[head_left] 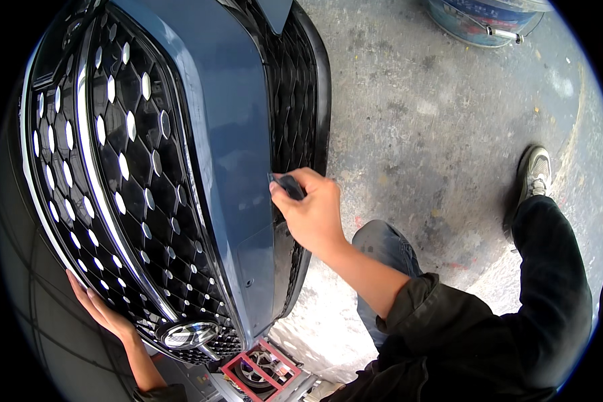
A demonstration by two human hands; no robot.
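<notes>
Blue bumper panel, beside the grille, is apparently being worked at its edge; dark tool is pinched by right hand, left hand is unclenched; steady pressure seems required next.

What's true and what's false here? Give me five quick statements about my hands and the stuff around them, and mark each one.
1. The right hand holds a small dark object at the edge of the blue-grey panel. True.
2. The left hand is on that panel too. False: it is at the outer edge of the black grille.
3. A blue bucket stands on the floor, toward the top right of the view. True.
4. The red frame is next to the bucket. False: it is at the bottom of the view, near the oval emblem.
5. A pale shoe shows on the right side. True.
</notes>
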